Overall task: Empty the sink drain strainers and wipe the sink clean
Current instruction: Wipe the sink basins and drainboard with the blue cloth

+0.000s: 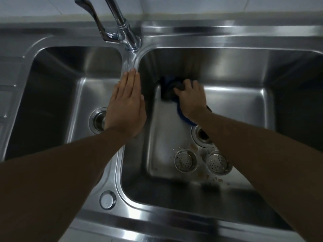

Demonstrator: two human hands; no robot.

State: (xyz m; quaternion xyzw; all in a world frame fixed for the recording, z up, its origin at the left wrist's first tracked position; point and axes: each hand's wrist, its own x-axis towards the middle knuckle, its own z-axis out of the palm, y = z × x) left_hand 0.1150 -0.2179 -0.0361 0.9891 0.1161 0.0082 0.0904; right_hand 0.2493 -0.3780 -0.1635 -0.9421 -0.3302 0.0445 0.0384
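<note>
Our right hand [189, 98] squeezes the dark blue cloth [170, 89] mid-frame; left hand [125, 105] lies flat. We should press hard.

Two stainless basins: left basin [52, 88] and right basin [244, 75]. Two drain openings, left [97, 120] and right [202, 135]. Two strainer baskets [185, 160] [218, 162]. One faucet [129, 37]. One blue cloth [170, 89]. Two hands, left [125, 105], right [191, 98]. One round cap [107, 199].
</note>
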